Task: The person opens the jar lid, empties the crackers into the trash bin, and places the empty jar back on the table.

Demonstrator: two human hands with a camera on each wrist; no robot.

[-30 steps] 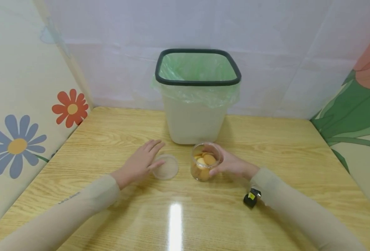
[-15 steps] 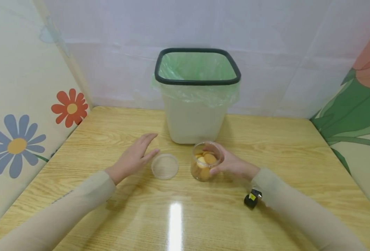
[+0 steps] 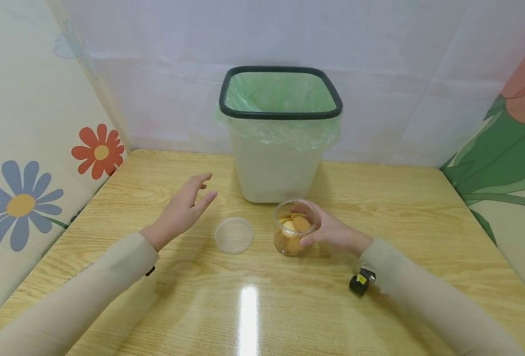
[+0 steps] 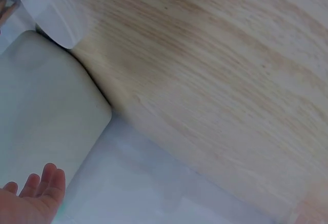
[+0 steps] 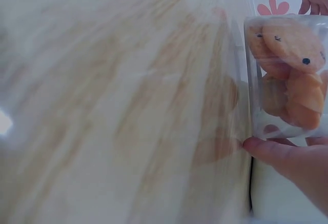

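My right hand [image 3: 333,233] grips a clear round jar [image 3: 284,242] by its right side, thumb in front. Inside the jar lie several round, golden biscuits [image 3: 301,224]; in the right wrist view the biscuits [image 5: 292,44] show dark marks. The top of the jar is uncovered. To its left, a translucent round lid [image 3: 234,235] lies flat on the table. Above the table, left of the lid and apart from it, my left hand [image 3: 178,211] holds nothing, its thumb and fingers spread. Only fingers and part of the palm of that hand [image 4: 38,201] appear in the left wrist view.
Behind the jar stands a white bin [image 3: 276,168] with a black rim and a green plastic liner [image 3: 284,94]. The wooden table [image 3: 191,306] meets a white sheet at the back and flower-printed panels at the sides. A small black device [image 3: 361,282] sits at my right wrist.
My left hand has moved from over the lid's edge to the left and away, leaving the lid on the table. The jar in my right hand has shifted slightly right.
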